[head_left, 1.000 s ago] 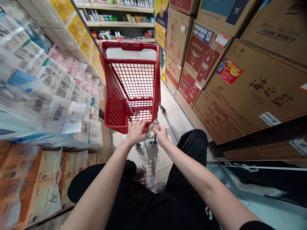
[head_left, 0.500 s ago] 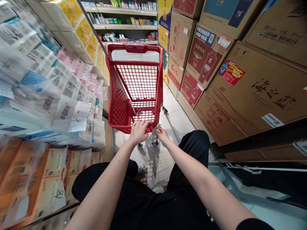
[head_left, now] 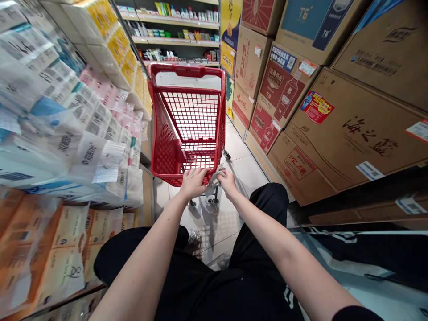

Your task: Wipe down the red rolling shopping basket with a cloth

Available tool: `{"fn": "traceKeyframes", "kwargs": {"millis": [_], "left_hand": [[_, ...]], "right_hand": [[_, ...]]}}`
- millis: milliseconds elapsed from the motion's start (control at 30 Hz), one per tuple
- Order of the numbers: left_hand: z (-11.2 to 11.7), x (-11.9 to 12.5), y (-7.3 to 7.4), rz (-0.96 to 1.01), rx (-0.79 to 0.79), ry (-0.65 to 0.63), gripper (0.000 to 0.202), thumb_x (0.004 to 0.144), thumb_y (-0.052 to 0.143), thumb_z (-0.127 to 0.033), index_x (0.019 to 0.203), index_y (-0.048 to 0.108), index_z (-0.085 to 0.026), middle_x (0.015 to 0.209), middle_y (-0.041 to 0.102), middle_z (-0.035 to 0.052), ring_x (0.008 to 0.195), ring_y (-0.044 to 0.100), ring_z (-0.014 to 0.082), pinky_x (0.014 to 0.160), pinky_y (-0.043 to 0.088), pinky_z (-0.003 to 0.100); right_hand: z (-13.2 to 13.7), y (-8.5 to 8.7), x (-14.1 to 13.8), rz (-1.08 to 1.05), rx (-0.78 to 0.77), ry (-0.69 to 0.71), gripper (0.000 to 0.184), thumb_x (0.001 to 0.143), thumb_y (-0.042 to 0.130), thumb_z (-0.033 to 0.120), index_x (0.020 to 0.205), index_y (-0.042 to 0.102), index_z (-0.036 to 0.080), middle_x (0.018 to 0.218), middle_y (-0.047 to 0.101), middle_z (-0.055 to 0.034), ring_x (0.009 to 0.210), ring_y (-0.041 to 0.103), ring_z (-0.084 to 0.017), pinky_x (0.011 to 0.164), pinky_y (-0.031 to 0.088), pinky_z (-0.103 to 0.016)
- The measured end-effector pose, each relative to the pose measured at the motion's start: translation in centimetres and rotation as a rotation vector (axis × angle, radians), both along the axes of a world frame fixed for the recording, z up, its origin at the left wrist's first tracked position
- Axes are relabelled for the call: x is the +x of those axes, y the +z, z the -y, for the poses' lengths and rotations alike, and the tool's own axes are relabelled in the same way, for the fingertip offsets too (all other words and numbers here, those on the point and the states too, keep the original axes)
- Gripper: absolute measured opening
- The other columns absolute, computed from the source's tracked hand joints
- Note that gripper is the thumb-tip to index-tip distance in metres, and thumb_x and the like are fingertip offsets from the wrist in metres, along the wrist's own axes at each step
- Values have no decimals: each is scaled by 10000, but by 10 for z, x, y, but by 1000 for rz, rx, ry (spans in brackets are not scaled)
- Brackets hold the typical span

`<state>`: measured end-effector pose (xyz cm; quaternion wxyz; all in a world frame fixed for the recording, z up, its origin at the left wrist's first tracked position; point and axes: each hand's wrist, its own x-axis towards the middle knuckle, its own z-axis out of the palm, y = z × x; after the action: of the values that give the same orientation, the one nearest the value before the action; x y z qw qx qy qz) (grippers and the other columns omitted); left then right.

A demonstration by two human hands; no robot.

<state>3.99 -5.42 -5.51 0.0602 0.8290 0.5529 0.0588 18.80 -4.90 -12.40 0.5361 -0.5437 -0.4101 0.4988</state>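
A red plastic shopping cart [head_left: 163, 156] with grid panels stands in front of me in the aisle. My left hand [head_left: 193, 183] is closed over the cart's near lower rim, fingers curled onto its inner side. A crumpled greyish cloth [head_left: 214, 179] is pinched in my right hand [head_left: 228, 183] at the near right corner of the same rim. The cloth touches the rim there, and part of it hangs below.
Wrapped tissue packs [head_left: 90, 151] are stacked along the left side. Cardboard cartons [head_left: 354, 133] form a wall on the right. Shelves with bottles [head_left: 177, 42] close off the far end. Pale floor tiles [head_left: 239, 147] show around the cart's wheels.
My right hand and the cloth have shifted slightly up along the cart's corner, and more of the cloth shows between my hands. My left hand stays on the rim.
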Motion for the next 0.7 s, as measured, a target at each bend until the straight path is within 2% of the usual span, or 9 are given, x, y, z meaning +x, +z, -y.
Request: {"fn": "traceKeyframes", "kwargs": {"millis": [100,167,300,400,467,600,700], "left_hand": [[1,1,0,14,-2,-8,584,693,468,-194,1267,430,-290,1144,573,51,1099,467,255,938,305,413],[2,2,0,14,-9,-7,598,687,469,-184,1274,426,-288,1145,572,56,1107,464,259,936,308,417],[3,1,-1,26,-5,-10,659,678,467,-177,1325,377,-267,1186,557,69,1131,455,267,943,305,418],[4,1,-2,51,3,-27,723,677,455,-166,1378,294,-236,1235,535,80,1145,452,263,954,303,407],[4,1,-3,48,3,-27,676,680,453,-174,1344,330,-197,1217,539,99,1134,458,267,952,310,404],[5,3,-3,12,39,-10,450,681,454,-184,1130,480,-153,1120,565,129,1091,475,283,927,336,408],[5,-5,-3,10,57,-56,456,701,453,-191,1155,478,-166,1135,571,120,1078,491,273,914,353,398]], "right_hand": [[1,16,2,-41,72,-96,276,718,546,274,965,585,156,834,634,-8,731,576,-118,695,474,-235],[1,25,5,29,118,-122,279,761,538,286,1007,575,160,898,638,-26,795,582,-133,757,482,-266],[4,42,10,379,240,-108,216,816,514,242,996,602,163,987,613,-59,945,561,-167,898,442,-308],[7,54,8,591,342,-85,248,867,471,219,1073,597,165,1093,557,-87,1033,527,-167,948,407,-287],[8,61,4,694,404,5,265,895,455,223,1118,591,175,1123,539,-88,1050,510,-165,947,400,-273],[1,70,2,925,479,266,252,916,476,252,1120,618,210,1102,570,-68,1061,480,-185,956,381,-301],[-8,73,11,1037,504,402,258,917,499,267,1145,616,242,1092,591,-52,1043,489,-179,943,384,-301]]}}
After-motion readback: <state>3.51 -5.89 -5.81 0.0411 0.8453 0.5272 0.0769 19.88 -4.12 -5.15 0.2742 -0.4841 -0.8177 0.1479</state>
